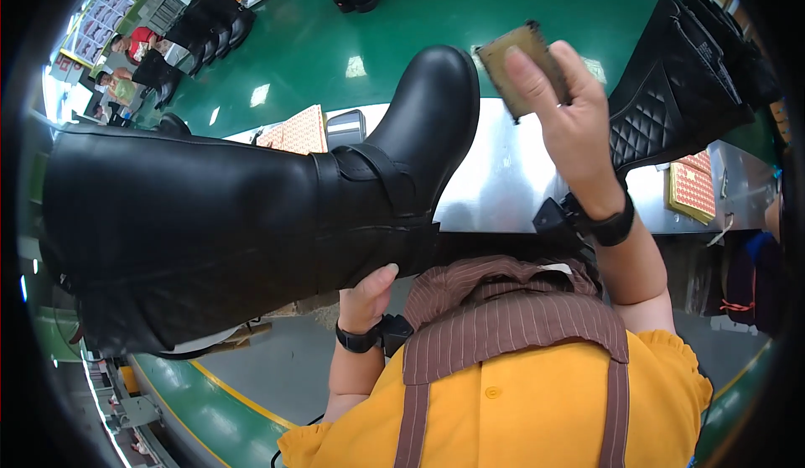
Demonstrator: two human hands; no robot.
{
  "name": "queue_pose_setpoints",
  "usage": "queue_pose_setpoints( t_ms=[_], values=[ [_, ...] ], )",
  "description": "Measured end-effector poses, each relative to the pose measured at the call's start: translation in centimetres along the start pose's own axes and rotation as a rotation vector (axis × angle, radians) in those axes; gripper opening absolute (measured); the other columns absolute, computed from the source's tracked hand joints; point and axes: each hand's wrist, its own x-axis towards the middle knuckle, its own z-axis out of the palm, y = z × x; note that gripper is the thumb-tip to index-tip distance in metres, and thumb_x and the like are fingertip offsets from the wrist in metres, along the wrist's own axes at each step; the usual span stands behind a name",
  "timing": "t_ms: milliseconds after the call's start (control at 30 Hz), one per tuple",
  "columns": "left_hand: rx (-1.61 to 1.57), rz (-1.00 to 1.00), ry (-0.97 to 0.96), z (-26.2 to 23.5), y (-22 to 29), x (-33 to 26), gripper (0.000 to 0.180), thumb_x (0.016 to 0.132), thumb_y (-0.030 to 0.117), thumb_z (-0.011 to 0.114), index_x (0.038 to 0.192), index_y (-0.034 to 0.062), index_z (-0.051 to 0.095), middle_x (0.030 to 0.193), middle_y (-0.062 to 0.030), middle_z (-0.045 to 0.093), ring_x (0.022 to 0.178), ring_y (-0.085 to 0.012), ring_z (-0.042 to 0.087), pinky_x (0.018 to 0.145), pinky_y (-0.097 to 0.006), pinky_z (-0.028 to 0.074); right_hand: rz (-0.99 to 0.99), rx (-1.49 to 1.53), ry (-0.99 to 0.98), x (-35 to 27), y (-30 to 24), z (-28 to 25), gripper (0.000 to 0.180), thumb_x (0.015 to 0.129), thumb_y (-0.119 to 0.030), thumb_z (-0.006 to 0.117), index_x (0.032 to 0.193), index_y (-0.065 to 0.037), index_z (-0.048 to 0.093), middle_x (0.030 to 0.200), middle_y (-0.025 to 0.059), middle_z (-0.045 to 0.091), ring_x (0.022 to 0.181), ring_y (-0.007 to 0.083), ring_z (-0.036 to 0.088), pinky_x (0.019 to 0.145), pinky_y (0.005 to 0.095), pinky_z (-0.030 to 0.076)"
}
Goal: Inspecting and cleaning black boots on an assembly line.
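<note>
A tall black boot (251, 204) lies sideways across my view, its rounded toe pointing up and its shaft reaching far left. Two straps cross at its ankle. My left hand (367, 299) grips it from below near the heel, with the thumb showing and the other fingers hidden behind the boot. Raised to the right of the toe, my right hand (579, 120) is closed on a flat brownish sponge-like pad (521, 74) with dark edges. A small gap separates the pad from the boot.
A metal ledge (495, 191) borders the green work surface (293, 65). Black quilted boots (654, 124) stand at right beside a patterned red-and-white stack (694, 189). Another patterned sheet (298, 132) and a grey-rimmed tray (345, 129) lie behind the held boot. More boots (214, 19) and people are far left.
</note>
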Motion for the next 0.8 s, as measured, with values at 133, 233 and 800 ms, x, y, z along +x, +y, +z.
queue_pose_setpoints(
  t_ms=[133, 233, 800],
  values=[
    [-0.060, -0.002, 0.055, 0.5, -0.6, 1.4, 0.065, 0.074, 0.013, 0.065, 0.137, 0.0033, 0.050, 0.134, -0.0108, 0.058, 0.121, -0.0314, 0.057, 0.107, -0.047, 0.044, 0.185, -0.027, -0.009, -2.8, -1.4, 2.7, 0.031, 0.089, -0.027, 0.073, 0.074, -0.001, 0.065, 0.062, 0.0049, 0.054, 0.053, 0.0169, 0.049, 0.053, 0.0317, 0.041],
    [-0.011, 0.035, 0.148, 1.3, -0.6, 2.2, 0.068, 0.073, 0.015, 0.066, 0.138, 0.0030, 0.049, 0.133, -0.0116, 0.058, 0.122, -0.0320, 0.057, 0.106, -0.047, 0.046, -0.109, -0.491, -0.540, -3.8, -3.2, 1.9, 0.032, 0.092, -0.025, 0.070, 0.071, -0.001, 0.065, 0.058, 0.0047, 0.059, 0.054, 0.0126, 0.057, 0.052, 0.0304, 0.042],
    [-0.146, -0.091, -0.184, -6.3, -2.1, 5.2, 0.071, 0.079, 0.022, 0.070, 0.143, 0.0045, 0.043, 0.140, -0.0156, 0.050, 0.127, -0.0345, 0.051, 0.111, -0.048, 0.040, 0.397, 0.455, -0.286, -1.6, -2.9, -2.7, 0.031, 0.099, -0.027, 0.062, 0.112, 0.000, 0.065, 0.095, 0.0008, 0.068, 0.090, 0.0059, 0.060, 0.077, 0.0216, 0.049]
  ],
)
